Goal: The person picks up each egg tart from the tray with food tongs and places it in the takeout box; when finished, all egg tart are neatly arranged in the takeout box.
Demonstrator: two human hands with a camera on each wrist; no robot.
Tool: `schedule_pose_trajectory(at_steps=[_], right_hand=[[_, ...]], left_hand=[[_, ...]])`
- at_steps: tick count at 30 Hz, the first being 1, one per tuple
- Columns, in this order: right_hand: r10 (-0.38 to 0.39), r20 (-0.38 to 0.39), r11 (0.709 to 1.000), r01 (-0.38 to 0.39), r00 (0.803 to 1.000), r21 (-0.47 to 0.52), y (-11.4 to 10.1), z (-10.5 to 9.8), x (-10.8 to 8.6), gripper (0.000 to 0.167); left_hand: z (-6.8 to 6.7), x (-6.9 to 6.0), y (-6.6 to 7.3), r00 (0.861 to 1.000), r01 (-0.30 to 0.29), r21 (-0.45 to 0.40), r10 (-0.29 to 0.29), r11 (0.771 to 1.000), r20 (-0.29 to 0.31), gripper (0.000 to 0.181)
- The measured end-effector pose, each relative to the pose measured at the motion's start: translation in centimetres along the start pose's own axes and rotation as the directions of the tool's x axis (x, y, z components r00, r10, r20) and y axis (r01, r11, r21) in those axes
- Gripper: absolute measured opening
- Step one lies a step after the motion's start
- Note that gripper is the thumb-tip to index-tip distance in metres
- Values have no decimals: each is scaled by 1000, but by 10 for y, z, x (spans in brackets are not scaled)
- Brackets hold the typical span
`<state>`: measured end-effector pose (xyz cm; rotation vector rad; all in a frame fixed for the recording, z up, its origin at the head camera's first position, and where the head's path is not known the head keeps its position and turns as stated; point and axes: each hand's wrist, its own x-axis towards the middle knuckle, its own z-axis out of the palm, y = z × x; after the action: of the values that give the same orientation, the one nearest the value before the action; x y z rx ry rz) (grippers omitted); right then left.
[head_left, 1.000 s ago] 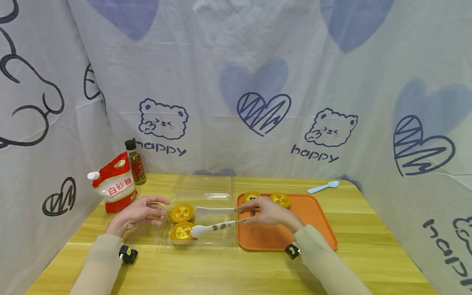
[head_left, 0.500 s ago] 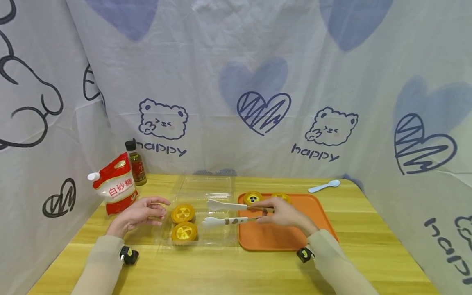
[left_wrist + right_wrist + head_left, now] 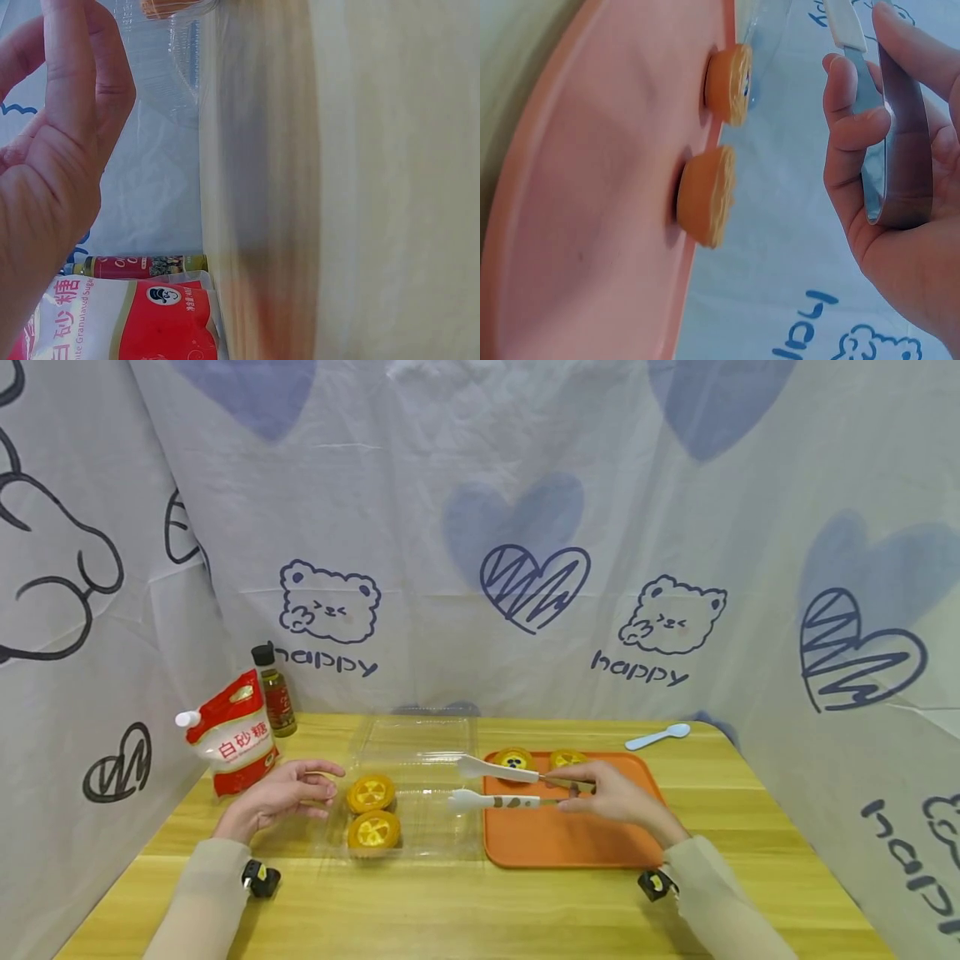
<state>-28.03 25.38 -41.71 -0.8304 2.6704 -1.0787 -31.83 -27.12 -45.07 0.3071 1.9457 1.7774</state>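
My right hand (image 3: 603, 791) grips a pair of tongs (image 3: 501, 768) by their metal bend; the white tips stand apart with nothing between them, over the left edge of the orange tray (image 3: 577, 839). On the tray's far side sit a tart with dark dots (image 3: 513, 761) and a tart with yellow pieces (image 3: 567, 758). Two more tarts, a far one (image 3: 371, 793) and a near one (image 3: 374, 833), lie in the left part of the clear plastic box (image 3: 442, 839). Left of that box my left hand (image 3: 288, 793) hovers with loosely bent fingers, holding nothing.
A red and white sugar bag (image 3: 238, 735) stands at the back left, with a dark-capped bottle (image 3: 277, 693) behind it. The box's clear lid (image 3: 416, 739) is raised at the back. A pale blue spoon (image 3: 657, 737) lies at the back right.
My right hand has moved right with the tongs, away from the tarts in the box to the tray's left edge. The left hand has stayed in place.
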Motion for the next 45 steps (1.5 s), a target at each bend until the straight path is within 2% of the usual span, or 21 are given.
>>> schedule_pose_trajectory(at_steps=[10, 17, 26, 32, 45], right_hand=[[-9, -61, 1000, 10, 998, 11, 17, -10, -17, 49], [45, -88, 999, -44, 995, 13, 27, -20, -28, 51], [38, -97, 999, -37, 995, 14, 38, -23, -39, 48], [86, -109, 996, -83, 990, 34, 41, -26, -48, 47], [124, -153, 991, -116, 980, 60, 53, -36, -65, 48]], left_hand=[[1, 0, -2, 1000, 3, 10, -3, 1000, -2, 46], [0, 3, 0, 1000, -4, 4, 4, 1000, 4, 49], [0, 1, 1, 1000, -6, 6, 6, 1000, 7, 48], [0, -1, 0, 1000, -5, 10, 5, 1000, 1, 49], [0, 0, -1, 1000, -10, 3, 10, 1000, -2, 46]])
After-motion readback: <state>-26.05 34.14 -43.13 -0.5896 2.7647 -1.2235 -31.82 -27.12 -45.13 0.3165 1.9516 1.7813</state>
